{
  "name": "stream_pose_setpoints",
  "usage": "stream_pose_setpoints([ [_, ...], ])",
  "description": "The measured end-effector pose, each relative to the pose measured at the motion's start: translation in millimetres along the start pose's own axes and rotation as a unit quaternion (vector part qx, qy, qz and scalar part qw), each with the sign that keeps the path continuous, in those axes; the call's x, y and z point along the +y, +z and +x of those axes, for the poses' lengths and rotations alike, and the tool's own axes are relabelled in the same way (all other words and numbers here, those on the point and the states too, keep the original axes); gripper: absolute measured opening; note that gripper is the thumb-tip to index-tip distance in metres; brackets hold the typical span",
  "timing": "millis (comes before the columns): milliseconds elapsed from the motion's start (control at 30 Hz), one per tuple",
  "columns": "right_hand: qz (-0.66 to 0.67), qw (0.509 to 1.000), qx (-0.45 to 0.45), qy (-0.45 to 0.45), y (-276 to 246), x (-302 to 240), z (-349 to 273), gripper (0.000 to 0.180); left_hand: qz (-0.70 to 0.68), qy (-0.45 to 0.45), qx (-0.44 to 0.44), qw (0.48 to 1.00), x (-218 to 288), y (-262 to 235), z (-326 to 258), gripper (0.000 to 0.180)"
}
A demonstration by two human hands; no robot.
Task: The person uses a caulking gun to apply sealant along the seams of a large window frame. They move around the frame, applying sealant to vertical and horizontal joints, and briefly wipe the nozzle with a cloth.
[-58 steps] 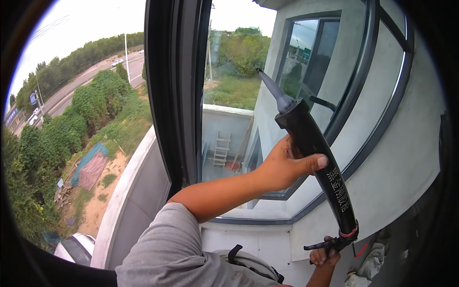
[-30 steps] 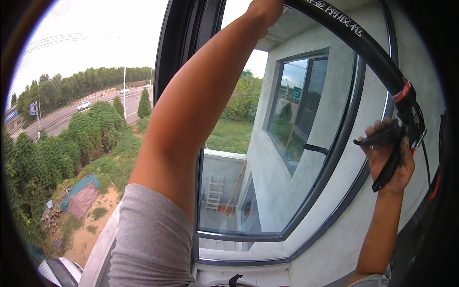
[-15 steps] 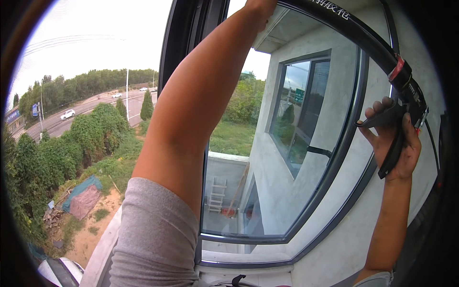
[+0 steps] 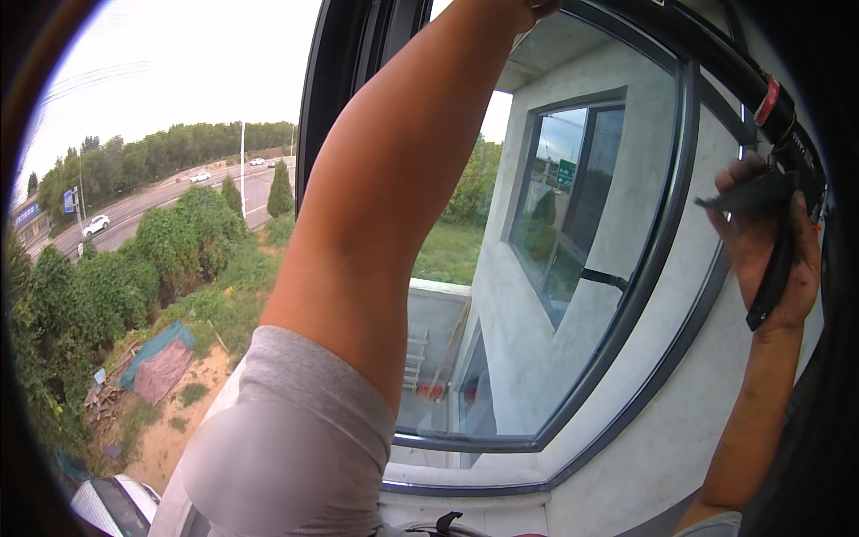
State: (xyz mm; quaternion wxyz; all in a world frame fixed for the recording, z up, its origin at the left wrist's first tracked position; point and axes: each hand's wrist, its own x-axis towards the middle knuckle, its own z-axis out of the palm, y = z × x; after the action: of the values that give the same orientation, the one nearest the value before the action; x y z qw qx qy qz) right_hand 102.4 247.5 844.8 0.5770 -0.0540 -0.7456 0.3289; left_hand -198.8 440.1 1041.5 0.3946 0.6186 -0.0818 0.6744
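My right hand (image 4: 769, 251) is wrapped round the black handle and trigger of a caulking gun (image 4: 716, 58) at the upper right. Its long black barrel slants up and left out of the picture, with a red band near the handle end. Across the middle, my left arm reaches up past a black-framed window (image 4: 662, 224). Only a sliver of my left hand (image 4: 540, 9) shows at the top edge, beside the frame. Its fingers are mostly cut off, so its grip and any contact with the barrel are hidden.
A pale grey wall (image 4: 626, 456) bounds the right side. Through the glass, a neighbouring grey building with a window (image 4: 573, 197) shows. At left, the opening looks far down on bushes (image 4: 125, 295), bare soil, covered piles and a road with cars.
The caulking gun and my right hand have shifted right in the picture. My left hand has also moved right along the top edge, and the view has shifted slightly.
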Motion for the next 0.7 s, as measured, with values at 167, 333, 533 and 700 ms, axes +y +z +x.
stream_pose_setpoints([
  [167,-0.075,0.994,-0.07,0.026,-16.8,-20.2,4.3,0.057,-0.082,0.024,-0.018,0.996,-3.1,1.9,3.8,0.024],
  [333,-0.132,0.99,-0.032,0.04,-20.9,-24.9,-5.7,0.047,-0.058,0.006,0.005,0.998,-3.9,-0.8,-8.9,0.026],
  [533,-0.106,0.993,-0.036,0.032,-7.6,-0.7,-38.6,0.045,-0.046,0.009,0.0,0.999,5.3,-3.4,-66.7,0.028],
  [700,-0.123,0.99,0.005,0.063,-0.3,23.7,-83.0,0.044,-0.099,-0.012,0.0,0.995,-45.2,-19.8,-105.8,0.024],
])
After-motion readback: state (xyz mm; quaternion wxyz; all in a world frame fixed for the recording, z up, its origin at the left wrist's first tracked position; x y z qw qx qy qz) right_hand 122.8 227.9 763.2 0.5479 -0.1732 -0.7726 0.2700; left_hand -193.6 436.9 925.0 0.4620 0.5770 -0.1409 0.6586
